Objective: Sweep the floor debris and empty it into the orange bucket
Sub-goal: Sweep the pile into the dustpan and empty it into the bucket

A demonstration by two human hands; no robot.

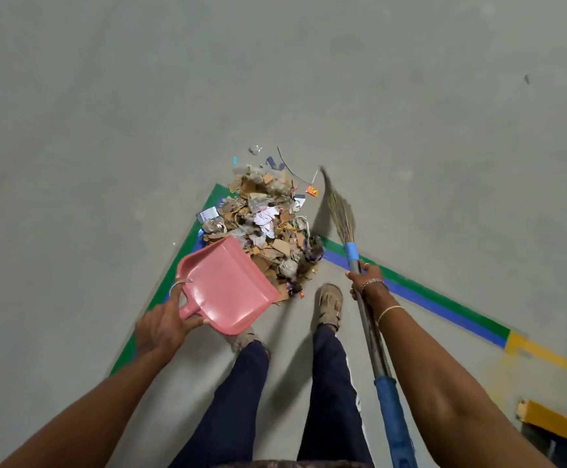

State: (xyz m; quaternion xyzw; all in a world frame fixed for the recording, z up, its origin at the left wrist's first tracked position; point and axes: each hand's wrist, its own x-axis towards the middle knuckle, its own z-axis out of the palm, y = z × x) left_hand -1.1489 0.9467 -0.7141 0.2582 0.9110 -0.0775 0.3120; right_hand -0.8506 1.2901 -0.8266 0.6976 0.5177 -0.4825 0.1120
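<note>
Our dark trouser legs [238, 400] stand nearest, feet planted just short of the heap. At left, our left hand [164, 327] wraps its fingers round the short handle of the pink dustpan [223, 287]. It angles the wide lip toward the debris pile [265, 228] so sweepings can be pushed straight in. Whether the lip rests on the floor [106, 130] we cannot tell. We see nothing in the pan yet.

The pile is torn cardboard, paper scraps, wrappers and dust clumps. It sits over the corner of the green and blue floor tape [444, 300], with a few stray bits beyond its far edge.

Right of it, our right hand [366, 278] is closed round the grey shaft of the broom [342, 217] just below a blue band. The bristles, blurred at the tip, reach out along the pile's right side, placed, we judge, to draw the debris back toward the pan. We cannot see the orange bucket anywhere, so emptying comes later.
</note>
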